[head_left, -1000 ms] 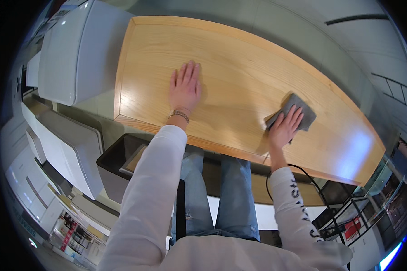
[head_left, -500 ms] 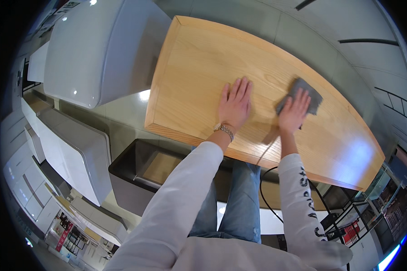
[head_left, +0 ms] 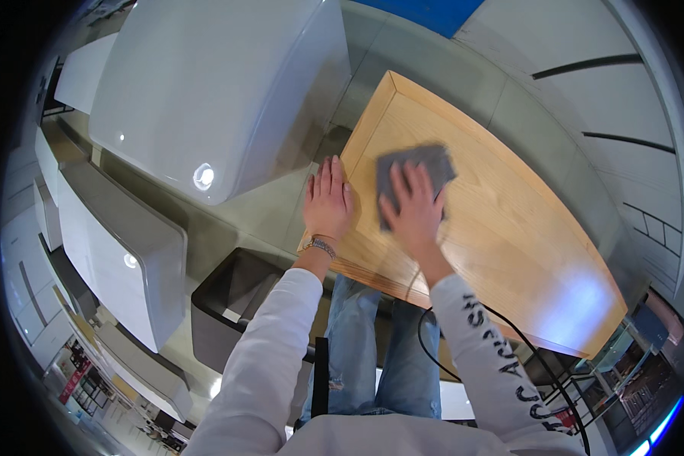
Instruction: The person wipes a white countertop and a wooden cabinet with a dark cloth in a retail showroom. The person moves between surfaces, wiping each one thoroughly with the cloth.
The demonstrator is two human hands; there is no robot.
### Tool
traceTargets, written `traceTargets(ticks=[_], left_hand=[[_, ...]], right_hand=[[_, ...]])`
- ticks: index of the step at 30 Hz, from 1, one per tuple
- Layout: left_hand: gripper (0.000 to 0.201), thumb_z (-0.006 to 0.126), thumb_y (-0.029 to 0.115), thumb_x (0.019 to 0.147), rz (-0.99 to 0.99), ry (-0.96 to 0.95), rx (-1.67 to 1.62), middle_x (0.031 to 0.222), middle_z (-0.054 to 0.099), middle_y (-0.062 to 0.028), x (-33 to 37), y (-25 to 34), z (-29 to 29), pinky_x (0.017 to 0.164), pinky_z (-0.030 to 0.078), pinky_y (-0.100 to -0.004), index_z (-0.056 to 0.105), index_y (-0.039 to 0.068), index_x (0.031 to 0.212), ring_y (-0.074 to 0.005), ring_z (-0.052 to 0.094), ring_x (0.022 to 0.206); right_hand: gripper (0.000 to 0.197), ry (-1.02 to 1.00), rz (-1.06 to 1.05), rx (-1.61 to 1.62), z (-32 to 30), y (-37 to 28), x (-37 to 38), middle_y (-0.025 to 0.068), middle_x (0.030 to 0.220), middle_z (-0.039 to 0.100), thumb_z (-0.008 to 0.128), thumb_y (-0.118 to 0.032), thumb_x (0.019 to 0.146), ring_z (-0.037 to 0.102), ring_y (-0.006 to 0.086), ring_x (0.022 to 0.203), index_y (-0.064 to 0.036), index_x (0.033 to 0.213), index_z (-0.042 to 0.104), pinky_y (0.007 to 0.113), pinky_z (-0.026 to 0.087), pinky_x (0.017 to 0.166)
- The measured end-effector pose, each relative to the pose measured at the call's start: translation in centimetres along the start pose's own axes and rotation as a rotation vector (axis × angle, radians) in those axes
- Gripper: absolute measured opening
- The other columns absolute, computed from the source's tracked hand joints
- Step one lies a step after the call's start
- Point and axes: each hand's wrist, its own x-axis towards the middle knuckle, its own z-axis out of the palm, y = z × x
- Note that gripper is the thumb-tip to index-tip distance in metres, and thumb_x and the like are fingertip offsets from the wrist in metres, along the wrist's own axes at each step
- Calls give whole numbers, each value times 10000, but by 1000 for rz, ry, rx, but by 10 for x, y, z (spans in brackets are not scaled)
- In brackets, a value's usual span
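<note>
A grey cloth (head_left: 391,163) lies flat on the light wooden tabletop (head_left: 501,228), near its left end. My right hand (head_left: 418,209) presses down on it with fingers spread over the fabric, holding it against the wood; cloth and fingers are slightly blurred. My left hand (head_left: 328,199) rests at the table's left edge, palm down. Its fingers are stretched out and it holds nothing. A metal-link band (head_left: 319,245) circles the left wrist.
A large glossy white unit (head_left: 213,99) stands close to the table's left end. Below left are a dark open-topped bin (head_left: 220,319) and another white unit (head_left: 121,243). A black cable (head_left: 539,353) runs past my right forearm. Pale floor tiles (head_left: 463,83) lie beyond the table.
My right hand has slid the cloth leftward across the tabletop. My left hand has shifted left to the table's edge. The view has moved too, so the table appears lower and farther right.
</note>
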Motion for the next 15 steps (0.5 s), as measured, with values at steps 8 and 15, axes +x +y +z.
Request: traceTargets(ticks=[8, 15], left_hand=[[541, 426, 259, 941, -59, -72, -118, 1358, 487, -97, 10, 16, -3, 945, 460, -397, 305, 94, 1441, -248, 516, 1186], [535, 452, 254, 926, -141, -163, -146, 1349, 502, -65, -1, 6, -4, 843, 511, -376, 340, 97, 1424, -234, 576, 1091]], right_hand=[[543, 207, 103, -63, -10, 16, 162, 12, 1540, 245, 398, -411, 960, 179, 244, 1428, -249, 1470, 300, 601, 237, 1073], [537, -202, -261, -83, 12, -34, 25, -14, 1549, 228, 394, -383, 964, 200, 215, 1422, -255, 1474, 289, 567, 296, 1046]])
